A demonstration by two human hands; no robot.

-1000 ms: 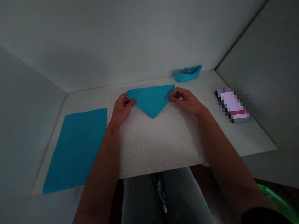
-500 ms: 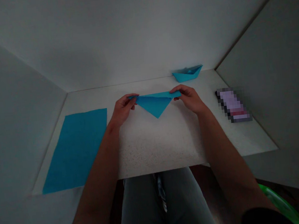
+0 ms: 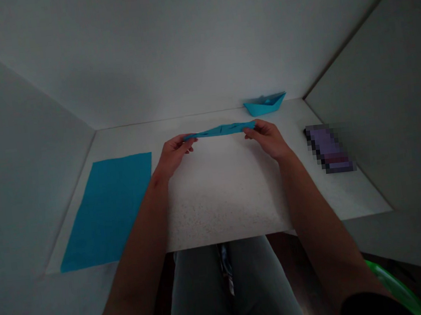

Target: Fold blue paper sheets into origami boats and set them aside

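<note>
A folded blue paper piece (image 3: pixel 219 130) hangs just above the white table (image 3: pixel 222 201), seen nearly edge-on as a thin strip. My left hand (image 3: pixel 174 153) pinches its left end. My right hand (image 3: pixel 266 137) pinches its right end. Both hands are closed on the paper, thumbs toward me. A flat blue paper sheet (image 3: pixel 108 208) lies on the table to the left of my left forearm.
A finished blue paper boat (image 3: pixel 265 104) stands at the back right near the wall. A blurred rectangular object (image 3: pixel 329 147) lies at the right. White walls close in the table on three sides. My legs and a green object (image 3: pixel 393 286) show below the front edge.
The folded paper lay flat as a downward-pointing triangle; both hands have lifted it and tipped it up, so it now shows only as a thin edge.
</note>
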